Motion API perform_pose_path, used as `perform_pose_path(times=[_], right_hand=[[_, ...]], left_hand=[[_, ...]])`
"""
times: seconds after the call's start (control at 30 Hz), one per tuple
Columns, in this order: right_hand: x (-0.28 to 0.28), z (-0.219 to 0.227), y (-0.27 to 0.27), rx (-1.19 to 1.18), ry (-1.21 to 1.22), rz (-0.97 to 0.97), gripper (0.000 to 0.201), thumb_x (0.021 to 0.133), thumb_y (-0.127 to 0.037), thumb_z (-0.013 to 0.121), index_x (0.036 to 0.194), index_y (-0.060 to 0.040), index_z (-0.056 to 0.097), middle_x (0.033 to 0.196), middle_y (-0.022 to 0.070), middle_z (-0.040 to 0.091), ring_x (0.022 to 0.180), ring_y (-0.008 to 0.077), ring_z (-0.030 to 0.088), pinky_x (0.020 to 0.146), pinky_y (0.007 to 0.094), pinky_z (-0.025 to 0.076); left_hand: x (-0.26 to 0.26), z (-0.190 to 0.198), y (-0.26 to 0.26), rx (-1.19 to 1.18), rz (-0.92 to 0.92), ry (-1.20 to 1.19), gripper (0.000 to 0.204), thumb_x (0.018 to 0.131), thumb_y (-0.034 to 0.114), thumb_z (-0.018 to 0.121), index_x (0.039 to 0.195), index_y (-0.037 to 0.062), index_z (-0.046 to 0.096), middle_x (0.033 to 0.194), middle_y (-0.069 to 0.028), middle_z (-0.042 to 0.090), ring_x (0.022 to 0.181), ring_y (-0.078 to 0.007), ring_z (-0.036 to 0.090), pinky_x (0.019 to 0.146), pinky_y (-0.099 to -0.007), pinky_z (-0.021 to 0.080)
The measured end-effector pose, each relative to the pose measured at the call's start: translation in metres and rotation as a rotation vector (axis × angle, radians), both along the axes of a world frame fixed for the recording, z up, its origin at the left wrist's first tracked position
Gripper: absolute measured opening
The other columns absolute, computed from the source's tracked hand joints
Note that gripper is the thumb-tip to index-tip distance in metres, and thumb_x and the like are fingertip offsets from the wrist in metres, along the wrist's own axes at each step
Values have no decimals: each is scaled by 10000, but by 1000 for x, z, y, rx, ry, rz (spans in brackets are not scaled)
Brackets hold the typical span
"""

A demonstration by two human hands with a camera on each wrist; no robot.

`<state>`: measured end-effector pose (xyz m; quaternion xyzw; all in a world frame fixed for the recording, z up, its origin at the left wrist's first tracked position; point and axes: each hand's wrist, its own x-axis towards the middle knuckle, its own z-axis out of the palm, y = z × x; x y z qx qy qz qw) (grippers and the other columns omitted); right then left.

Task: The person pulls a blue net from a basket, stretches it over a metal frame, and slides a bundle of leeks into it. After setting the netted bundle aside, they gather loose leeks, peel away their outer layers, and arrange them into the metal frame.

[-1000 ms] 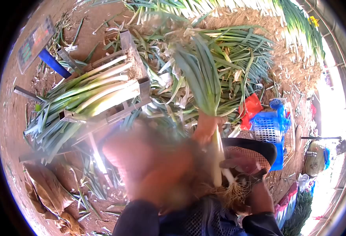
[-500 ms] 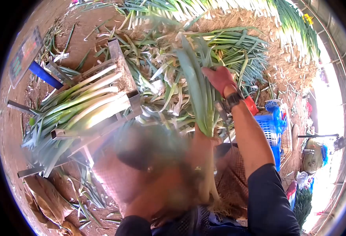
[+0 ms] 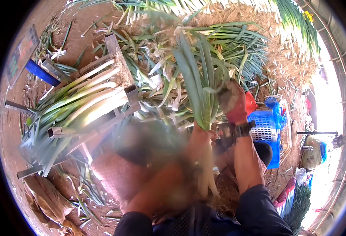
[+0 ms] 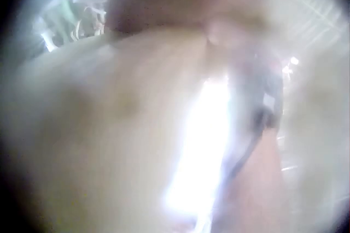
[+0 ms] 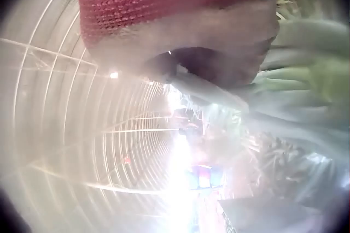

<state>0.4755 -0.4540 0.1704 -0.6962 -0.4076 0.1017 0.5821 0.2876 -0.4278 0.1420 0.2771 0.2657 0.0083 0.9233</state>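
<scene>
A few leeks (image 3: 207,157) stand upright in front of the body, green leaves (image 3: 198,74) up and roots near the lap. The left hand (image 3: 202,135) grips them where the stalks turn to leaves; the rest of that arm is blurred. In a red glove, the right hand (image 3: 233,101) is beside the leaves on the right, its fingers curled. In the right wrist view the gloved hand (image 5: 186,31) has a green leaf (image 5: 213,92) between its curled fingers. The left wrist view is mostly blur, with a pale stalk filling much of it.
A metal frame (image 3: 132,94) at left holds a row of leeks (image 3: 98,98). Behind lie loose leeks and leaf scraps, with a long row of leeks (image 3: 220,4) farther back. A blue and white basket (image 3: 264,128) and a red bag (image 3: 250,103) are at right.
From the roots, the right hand has gone up to the leaves, then a little down and closer to the body. The leeks have shifted slightly left, still in the left hand's grip.
</scene>
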Motion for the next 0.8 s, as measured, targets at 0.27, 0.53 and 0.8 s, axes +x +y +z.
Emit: perform_pose_path(times=[0.27, 0.53, 0.8], right_hand=[[-80, 28, -83, 55, 543, -98, 119, 943, -150, 540, 877, -56, 510, 888, 74, 565, 700, 159, 526, 783, 323, 504], [-151, 67, -103, 98, 560, -262, 255, 899, -217, 546, 760, -12, 482, 818, 84, 567, 613, 129, 469, 547, 231, 377], [-161, 73, -130, 128, 679, -264, 270, 893, -248, 523, 891, 16, 578, 682, 46, 517, 537, 114, 440, 484, 240, 332]], left_hand=[[-9, 21, -8, -27, -71, 13, 760, 814, -114, 647, 1398, 190, 268, 1026, -119, 612, 814, -228, 679, 561, -346, 556], [-5, 4, -28, 215, -41, -413, 741, 844, -42, 700, 1448, 127, 305, 1105, -75, 586, 842, -149, 627, 613, -310, 539], [-8, -5, -48, 477, 116, -431, 675, 899, 97, 726, 1426, 48, 307, 1164, -89, 580, 1027, -182, 591, 827, -340, 539]])
